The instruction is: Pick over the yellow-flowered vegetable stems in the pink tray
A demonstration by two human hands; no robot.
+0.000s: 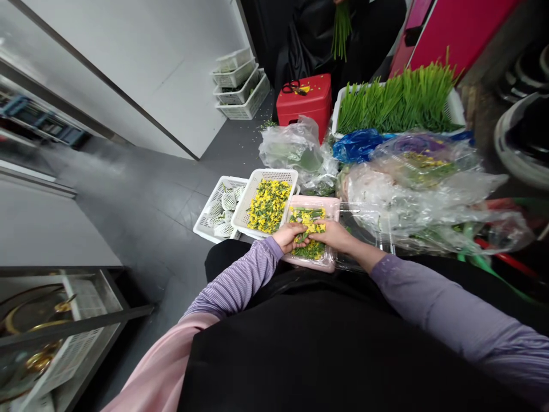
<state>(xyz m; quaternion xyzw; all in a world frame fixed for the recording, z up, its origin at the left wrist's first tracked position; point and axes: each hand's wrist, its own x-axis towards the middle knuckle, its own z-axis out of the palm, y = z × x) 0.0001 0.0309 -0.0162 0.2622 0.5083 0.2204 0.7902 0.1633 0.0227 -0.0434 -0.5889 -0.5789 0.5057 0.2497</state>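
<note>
Black apron (300, 349) foremost; pinching yellow-flowered stems (316, 228) with left hand (290, 236) and right hand (335, 235). Keep pressure light (likely bruise-prone).

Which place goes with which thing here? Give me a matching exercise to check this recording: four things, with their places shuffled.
Things
1. Scissors
2. Long green stalks
3. Pieces in white netting
4. Left hand

Places
A. Over the pink tray, at yellow-flowered stems
B. In a white basket, beside the basket of cut yellow flowers
C. On top of the red box
D. In a white crate, just beyond the blue plastic

Right pairs: 1-C, 2-D, 3-B, 4-A
</note>
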